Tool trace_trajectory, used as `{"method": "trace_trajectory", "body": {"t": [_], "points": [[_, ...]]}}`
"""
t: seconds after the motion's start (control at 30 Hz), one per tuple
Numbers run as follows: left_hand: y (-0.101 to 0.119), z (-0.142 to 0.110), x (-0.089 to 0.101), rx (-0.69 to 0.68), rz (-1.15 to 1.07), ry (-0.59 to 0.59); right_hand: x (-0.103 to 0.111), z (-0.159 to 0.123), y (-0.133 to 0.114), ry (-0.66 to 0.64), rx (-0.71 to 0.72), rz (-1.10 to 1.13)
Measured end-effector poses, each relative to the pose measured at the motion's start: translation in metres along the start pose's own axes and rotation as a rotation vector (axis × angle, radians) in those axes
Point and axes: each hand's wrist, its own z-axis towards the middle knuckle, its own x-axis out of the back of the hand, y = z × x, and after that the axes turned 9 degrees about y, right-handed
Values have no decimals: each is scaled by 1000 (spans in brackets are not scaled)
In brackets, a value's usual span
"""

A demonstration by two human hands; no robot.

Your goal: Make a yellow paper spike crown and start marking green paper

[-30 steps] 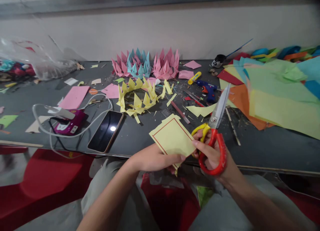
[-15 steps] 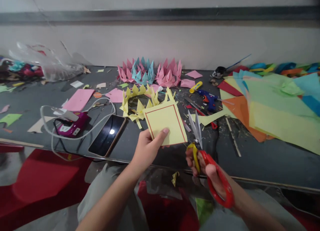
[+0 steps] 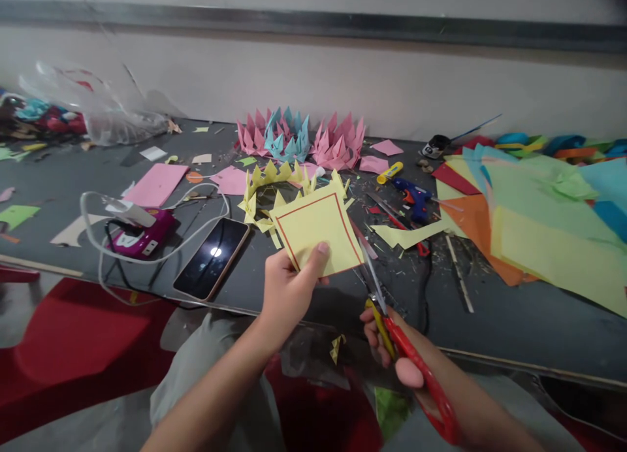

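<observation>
My left hand [image 3: 294, 282] pinches a yellow paper square [image 3: 313, 226] by its lower edge, thumb on top. A dark red line runs round the square near its edges. My right hand [image 3: 392, 347] grips scissors [image 3: 416, 364] with one red handle and one yellow one. Their blades lie nearly together at the square's lower right corner; whether they touch the paper I cannot tell. Just behind the square stands a yellow folded-paper crown [image 3: 267, 184], partly covered by it. Pink [image 3: 337, 142] and blue folded-paper crowns [image 3: 287, 138] stand farther back.
A phone [image 3: 211, 259] and a purple power adapter [image 3: 142, 233] with looping cables lie at left. To the right are a blue glue gun [image 3: 414, 197], a yellow cutter [image 3: 390, 172], a paper strip [image 3: 409, 233] and stacked coloured sheets [image 3: 548, 223]. Scraps litter the dark table.
The scissor blades have come closer together and moved left to the square's corner. The yellow square has tilted and shifted slightly left, still in my left hand. The view has shifted a little.
</observation>
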Motion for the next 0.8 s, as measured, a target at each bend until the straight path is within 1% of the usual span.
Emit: {"method": "trace_trajectory", "body": {"t": [0.1,0.27,0.47,0.63,0.8], "points": [[0,-2,-2,-20,13,4,0,2,3,6,-11,33],[-1,-3,-3,-51,19,-4,3,6,8,-3,100,-89],[-1,-4,-2,-60,61,-3,6,8,11,-32,153,-157],[0,-3,-1,-67,64,-10,4,4,10,-15,148,-139],[-1,-3,0,-51,45,-17,3,11,11,24,60,-135]]}}
